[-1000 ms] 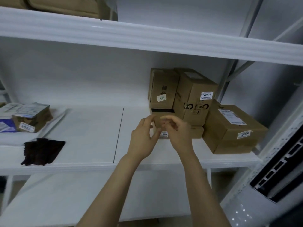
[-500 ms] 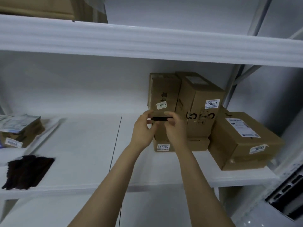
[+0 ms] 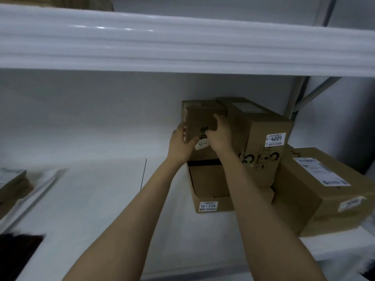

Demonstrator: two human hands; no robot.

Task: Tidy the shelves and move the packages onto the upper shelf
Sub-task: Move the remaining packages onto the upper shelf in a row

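I hold a small brown cardboard box (image 3: 199, 120) with both hands, raised in front of a stack of boxes. My left hand (image 3: 181, 144) grips its lower left corner and my right hand (image 3: 220, 134) grips its right side. Right behind it stands a box with a white oval label (image 3: 203, 152), on top of a box with a dark gap (image 3: 209, 181) and a flat box labelled 58-1-3104 (image 3: 209, 206). The white upper shelf's front edge (image 3: 182, 43) runs across above my hands.
A tall box marked 4001 (image 3: 263, 142) stands right of the stack, and a wide box (image 3: 324, 191) lies further right. On the lower shelf (image 3: 91, 199), a labelled package (image 3: 12, 184) and a black item (image 3: 18, 252) sit at the left. Brown cardboard (image 3: 85, 2) shows on the upper shelf.
My hands took hold of the small box low on the stack and lifted it up in front of the labelled box. The view moved closer and upward.
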